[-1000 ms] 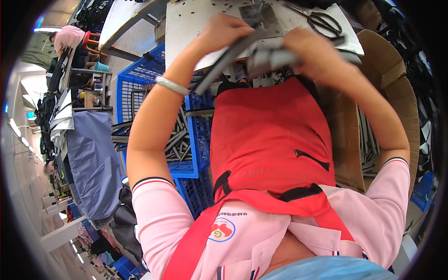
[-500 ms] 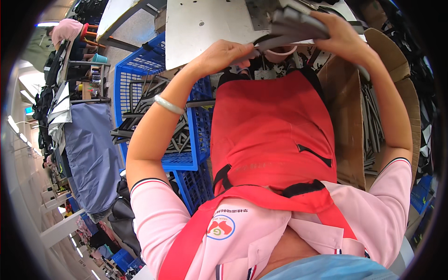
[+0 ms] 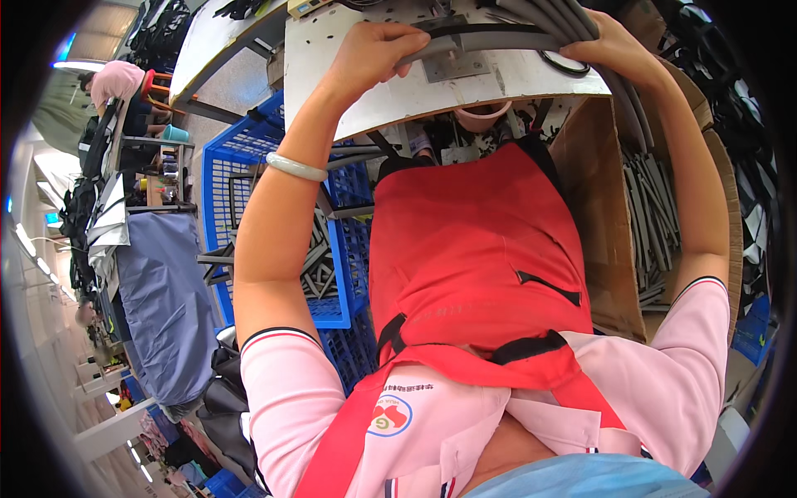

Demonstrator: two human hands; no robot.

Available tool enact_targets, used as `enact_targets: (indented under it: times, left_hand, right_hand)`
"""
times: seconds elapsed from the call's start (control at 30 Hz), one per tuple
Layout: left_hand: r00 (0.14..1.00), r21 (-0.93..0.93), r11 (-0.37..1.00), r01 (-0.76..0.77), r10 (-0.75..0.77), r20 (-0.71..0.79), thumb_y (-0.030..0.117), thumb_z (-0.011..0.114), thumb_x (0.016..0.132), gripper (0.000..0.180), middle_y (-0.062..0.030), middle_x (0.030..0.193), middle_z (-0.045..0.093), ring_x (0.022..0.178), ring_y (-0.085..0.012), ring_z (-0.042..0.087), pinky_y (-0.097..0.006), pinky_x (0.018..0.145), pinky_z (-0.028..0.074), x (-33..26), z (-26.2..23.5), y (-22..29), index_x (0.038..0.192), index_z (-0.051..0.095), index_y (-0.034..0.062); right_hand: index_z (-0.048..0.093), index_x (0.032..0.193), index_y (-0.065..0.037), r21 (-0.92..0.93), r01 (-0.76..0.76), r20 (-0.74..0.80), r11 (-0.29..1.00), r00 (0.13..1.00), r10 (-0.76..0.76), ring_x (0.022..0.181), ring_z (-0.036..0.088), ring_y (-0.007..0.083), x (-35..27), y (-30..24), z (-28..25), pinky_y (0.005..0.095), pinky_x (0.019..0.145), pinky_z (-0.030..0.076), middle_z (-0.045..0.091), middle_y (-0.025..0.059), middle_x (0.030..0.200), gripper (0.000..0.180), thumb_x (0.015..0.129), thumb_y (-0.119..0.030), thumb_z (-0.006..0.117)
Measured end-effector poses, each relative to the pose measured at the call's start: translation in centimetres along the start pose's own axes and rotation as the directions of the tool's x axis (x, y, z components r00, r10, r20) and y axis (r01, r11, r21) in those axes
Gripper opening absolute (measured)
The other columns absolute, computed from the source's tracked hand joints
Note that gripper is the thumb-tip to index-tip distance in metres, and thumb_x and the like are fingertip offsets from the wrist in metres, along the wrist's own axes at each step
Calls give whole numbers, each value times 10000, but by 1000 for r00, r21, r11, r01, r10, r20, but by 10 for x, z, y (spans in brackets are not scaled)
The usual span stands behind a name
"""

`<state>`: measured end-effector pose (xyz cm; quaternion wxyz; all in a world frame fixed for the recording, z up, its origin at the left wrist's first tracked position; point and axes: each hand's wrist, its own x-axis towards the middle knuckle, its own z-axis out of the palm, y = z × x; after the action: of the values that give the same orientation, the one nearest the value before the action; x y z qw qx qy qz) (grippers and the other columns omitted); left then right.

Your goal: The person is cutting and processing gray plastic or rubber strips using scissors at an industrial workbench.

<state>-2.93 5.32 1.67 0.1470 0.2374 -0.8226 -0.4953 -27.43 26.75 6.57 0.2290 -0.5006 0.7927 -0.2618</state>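
Above the white table (image 3: 365, 104) my left hand (image 3: 375, 56) is closed, pinching one end of a grey strip (image 3: 510, 41). The strip has a dark upper edge and runs across to the right. My right hand (image 3: 618, 51) is wrapped round a bundle of similar grey strips (image 3: 558, 18), whose ends hang down past that wrist. Beneath the strip a metal plate (image 3: 457, 68) lies on the tabletop. A black loop (image 3: 566, 65), perhaps a tool's handle, shows by my right fingers.
At my left stands a blue plastic crate (image 3: 332, 307) holding many grey bent pieces. An open cardboard box (image 3: 598, 216) on the right contains more grey strips (image 3: 652, 216). A pink basin (image 3: 481, 118) sits under the table. Farther left, another person (image 3: 124, 83) is seated.
My hands have moved apart, and the strip between them is now drawn out straighter. The bundle has shifted toward my right hand. More of the tabletop has come into view.
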Motion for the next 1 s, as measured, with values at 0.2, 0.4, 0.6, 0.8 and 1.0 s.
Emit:
enact_targets:
  times: [0.2,0.4,0.6,0.8,1.0]
  left_hand:
    - [998,-21,998,52,-51,23,221,629,912,278,7,605,547,489,-24,411,-168,452,309,8,0,3,1095,690,20]
    - [994,-94,990,106,-103,32,242,613,921,299,7,595,536,470,-23,400,-173,436,304,13,-7,11,1119,676,27]
    - [993,-67,991,112,-110,35,251,600,926,300,4,605,539,464,-34,400,-184,438,310,29,-16,0,1110,672,25]
    - [994,-81,991,107,-104,40,231,591,928,302,-2,640,554,470,-44,417,-188,445,328,28,-10,8,1128,656,15]
    - [995,-179,981,75,-86,-52,215,570,947,265,-24,651,570,477,-61,451,-192,451,347,13,-24,-3,1082,663,7]
  right_hand:
    - [641,1065,0,-30,37,-10,999,999,-37,847,584,146,14,14,-2,292,790,469,663,62,898,434,697,-191,767]
    - [641,1056,16,193,37,-14,980,999,-35,837,579,143,16,5,-3,270,791,463,650,56,882,399,699,-131,742]
    - [652,1062,-9,201,57,-13,978,998,-56,874,582,161,31,3,-5,292,834,455,651,66,932,395,694,-130,731]
    - [650,1078,-16,742,521,-20,421,645,-764,907,581,167,52,54,-5,298,854,449,654,69,959,407,701,-144,739]
    - [632,1010,6,123,-10,-102,992,995,22,830,557,138,3,19,-23,275,780,451,619,45,891,347,720,-153,738]
